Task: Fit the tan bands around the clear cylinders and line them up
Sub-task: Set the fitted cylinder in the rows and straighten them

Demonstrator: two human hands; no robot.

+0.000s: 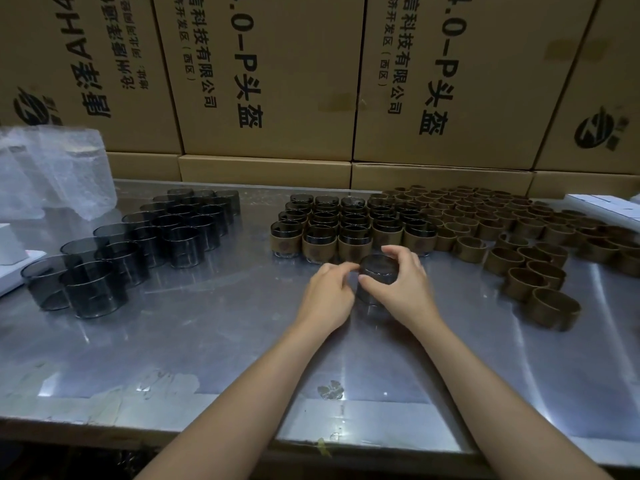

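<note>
Both hands (325, 296) (401, 285) grip clear cylinder (377, 271) between them.

Both hands (325, 296) (403, 284) curled, gripping

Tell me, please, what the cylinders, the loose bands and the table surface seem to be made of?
Cylinders: probably smoke-tinted glass or clear plastic; one sees through the glossy walls. The picture cannot settle which.
Loose bands: matte tan-brown rings, likely cardboard, cork or leather-like sheet; no shine.
Table: apparently stainless steel; grey, with streaky reflections and smudges.
</note>
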